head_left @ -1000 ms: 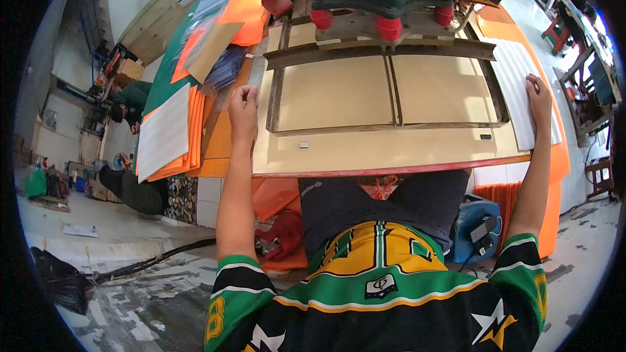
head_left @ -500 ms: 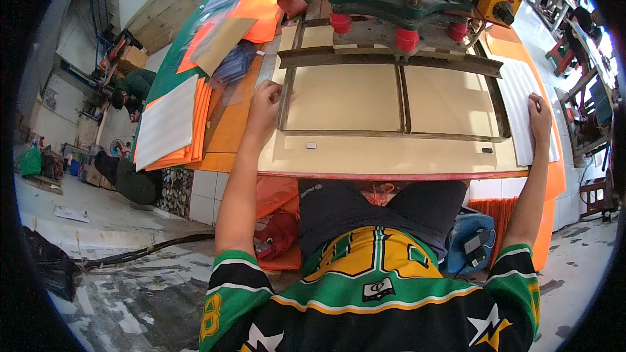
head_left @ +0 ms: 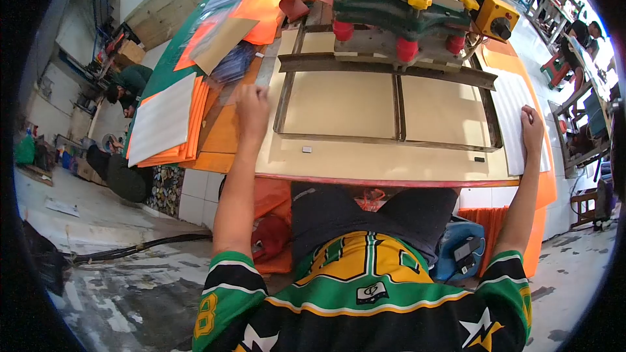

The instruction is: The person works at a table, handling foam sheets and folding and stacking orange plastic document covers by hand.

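My left hand [head_left: 252, 114] hovers over the left edge of a cream board [head_left: 287, 163]. Its fingers are curled in, and nothing shows in them. A short gap separates it from the rectangular metal frame [head_left: 399, 107], which lies on the board with a divider down its middle. On the right, my right hand [head_left: 532, 132] rests with loosely bent fingers on the white foam sheets [head_left: 512, 101]. A metal bar [head_left: 385, 70] crosses the frame below the green press head [head_left: 404, 16].
Orange sheets with a white sheet on top [head_left: 163, 120] lie at the left, near a brown card [head_left: 225, 42] and clear plastic. A yellow control box [head_left: 497, 18] is fixed beside the press. Another person [head_left: 127, 88] crouches at far left. Two small pieces lie on the board's front.
My left hand has come away from the frame's left side, moving slightly left. My right hand stays at the foam sheets. The whole view has shifted a little.
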Available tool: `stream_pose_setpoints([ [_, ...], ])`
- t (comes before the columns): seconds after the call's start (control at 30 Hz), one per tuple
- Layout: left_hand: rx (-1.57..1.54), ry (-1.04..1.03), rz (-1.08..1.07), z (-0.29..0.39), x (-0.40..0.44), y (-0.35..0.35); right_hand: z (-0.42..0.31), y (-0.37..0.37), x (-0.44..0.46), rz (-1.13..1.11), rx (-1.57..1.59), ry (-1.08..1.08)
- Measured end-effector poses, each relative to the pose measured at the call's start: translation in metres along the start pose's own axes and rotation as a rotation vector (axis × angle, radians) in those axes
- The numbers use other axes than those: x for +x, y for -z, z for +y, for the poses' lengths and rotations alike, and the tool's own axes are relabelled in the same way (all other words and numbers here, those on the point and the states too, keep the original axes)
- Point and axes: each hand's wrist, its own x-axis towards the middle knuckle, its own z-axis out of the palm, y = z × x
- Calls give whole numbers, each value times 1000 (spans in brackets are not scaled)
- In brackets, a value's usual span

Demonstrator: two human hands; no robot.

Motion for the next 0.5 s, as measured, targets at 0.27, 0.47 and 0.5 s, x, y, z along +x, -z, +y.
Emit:
stream_pose_setpoints([
  [0.27,54,217,306,-9,3,14,5,-3,2,19,77,33],
  [0.47,85,125,266,-2,2,16,-6,3,1,22,85,4],
  [0.5,32,98,199,2,0,20,-8,3,0,26,78,3],
])
